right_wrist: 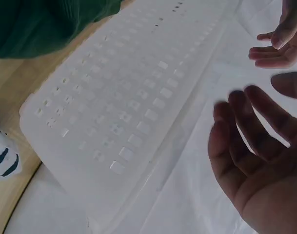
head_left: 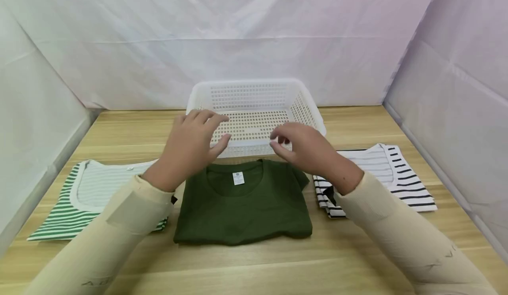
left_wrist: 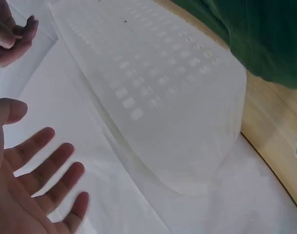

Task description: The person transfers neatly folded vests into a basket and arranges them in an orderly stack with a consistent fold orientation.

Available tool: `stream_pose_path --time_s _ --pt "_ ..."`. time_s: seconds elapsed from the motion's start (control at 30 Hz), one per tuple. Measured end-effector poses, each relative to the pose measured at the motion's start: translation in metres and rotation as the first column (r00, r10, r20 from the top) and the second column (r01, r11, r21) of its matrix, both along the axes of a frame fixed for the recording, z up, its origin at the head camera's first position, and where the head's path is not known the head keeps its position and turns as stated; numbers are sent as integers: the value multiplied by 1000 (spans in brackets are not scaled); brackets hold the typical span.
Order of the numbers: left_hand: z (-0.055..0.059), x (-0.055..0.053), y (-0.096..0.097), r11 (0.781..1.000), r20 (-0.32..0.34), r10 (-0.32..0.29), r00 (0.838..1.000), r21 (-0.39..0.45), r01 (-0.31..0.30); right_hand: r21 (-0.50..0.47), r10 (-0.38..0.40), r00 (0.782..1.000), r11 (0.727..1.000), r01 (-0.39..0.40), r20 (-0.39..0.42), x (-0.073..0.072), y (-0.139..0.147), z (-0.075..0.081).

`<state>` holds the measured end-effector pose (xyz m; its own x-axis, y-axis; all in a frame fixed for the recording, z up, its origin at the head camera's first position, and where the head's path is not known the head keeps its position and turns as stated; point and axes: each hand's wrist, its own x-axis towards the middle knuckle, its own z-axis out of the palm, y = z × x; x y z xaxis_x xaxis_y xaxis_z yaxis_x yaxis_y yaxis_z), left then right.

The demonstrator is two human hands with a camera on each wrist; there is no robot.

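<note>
A dark green T-shirt (head_left: 246,207), folded with its neckline and white label facing up, lies on the table below my hands. Behind it stands a white plastic basket (head_left: 254,143) with a perforated floor and walls; no garment shows inside it. My left hand (head_left: 194,143) hovers by the basket's near left side, fingers spread and holding nothing. Over the basket's near right side is my right hand (head_left: 303,147), its fingers loosely bent around nothing. In the left wrist view the left hand (left_wrist: 36,180) is apart from the basket wall (left_wrist: 177,141).
On the left lies a folded green-and-white striped shirt (head_left: 71,218), partly under the left forearm. To the right is a folded black-and-white striped shirt (head_left: 409,176), partly behind the right arm. White cloth (head_left: 246,39) hangs behind and on both sides of the wooden table (head_left: 254,268).
</note>
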<state>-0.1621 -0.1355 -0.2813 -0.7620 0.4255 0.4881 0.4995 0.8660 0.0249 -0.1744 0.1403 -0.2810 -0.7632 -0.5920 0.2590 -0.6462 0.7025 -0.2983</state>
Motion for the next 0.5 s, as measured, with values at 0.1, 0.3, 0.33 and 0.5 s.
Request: stream_pose_path --time_s 0.1,0.3,0.33,0.5 --pt "-4 10 1 984 -118 -168 979 44 174 53 18 997 998 -22 78 9 4 -5" --pt "-16 31 3 911 72 -412 908 13 412 208 -35 969 978 -17 243 15 14 -20" --pt "-18 34 2 912 131 -407 904 4 410 231 -49 961 973 -16 272 14 16 -23" --pt "-32 41 -10 955 391 -244 888 -60 289 286 -101 922 958 -11 374 12 26 -40"
